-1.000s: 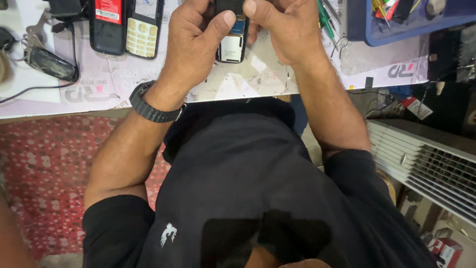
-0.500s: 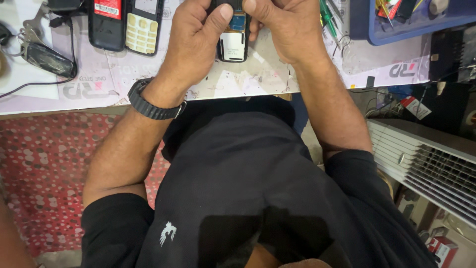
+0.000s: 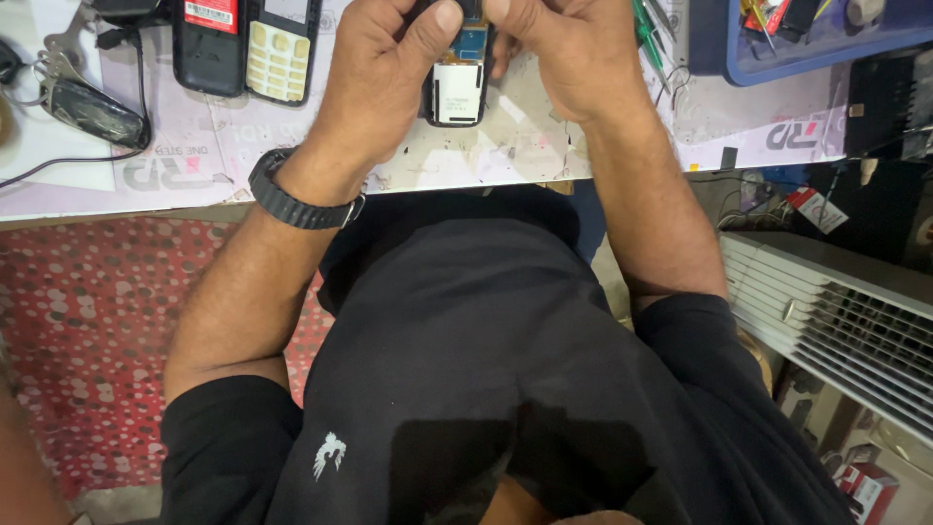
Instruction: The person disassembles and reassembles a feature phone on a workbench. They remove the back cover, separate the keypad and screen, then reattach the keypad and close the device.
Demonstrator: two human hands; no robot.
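A small opened mobile phone [image 3: 457, 83] is being held over the near edge of the bench [image 3: 505, 156], at the top centre of the view, between the left hand [image 3: 384, 78] and the right hand [image 3: 564, 58]. The fingers of both hands are being curled tightly around its upper part, with the left thumb pressing at the top edge; the lower half, showing a white rectangular panel and a strip of blue circuit board above it, is being left uncovered. Its upper end is cut off by the frame.

Handling, as judged: the phone is being treated as light and rigid, but with the cover off it is fragile; the exposed board and panel are best left untouched. Hold is best taken at the black side rails, where the plastic is stiff and less slippery than the glossy panel.

Packages and labels: a black phone body [image 3: 207, 44] with a red rectangular sticker is lying at the upper left, just beside a pale yellow keypad [image 3: 277, 58]. A printed mat with grey lettering is covering the bench. A blue tray [image 3: 807, 58] is sitting at the upper right, with green-handled screwdrivers [image 3: 646, 29] near it. A red and white tag [image 3: 807, 206] is hanging below the bench edge at right. A red and white box [image 3: 865, 486] is lying at the lower right corner, on the floor.
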